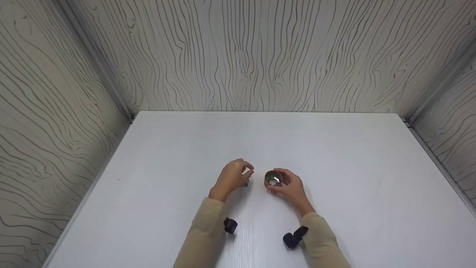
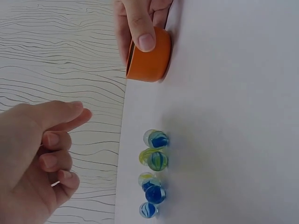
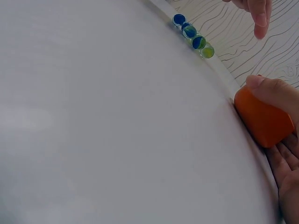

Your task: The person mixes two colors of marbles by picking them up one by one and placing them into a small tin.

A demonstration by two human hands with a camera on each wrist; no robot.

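An orange cup (image 2: 150, 63) stands on the white table, and my right hand (image 1: 292, 188) grips it with the thumb on one side and fingers on the other. From above, the inside of the cup (image 1: 273, 179) shows glossy bright and dark patches. To the left of the cup, my left hand (image 1: 232, 176) hovers over the table with loosely bent fingers, thumb and forefinger close together and no object showing between them. Several glass marbles (image 2: 157, 161) with blue, green and yellow swirls lie in a group beneath it, mostly hidden by that hand in the head view.
The white table (image 1: 178, 149) reaches back to a wall (image 1: 238, 56) patterned with wood grain. Similar panels (image 1: 48, 130) rise at both sides. Small black devices (image 1: 292, 240) are strapped at each sleeve, close over the table.
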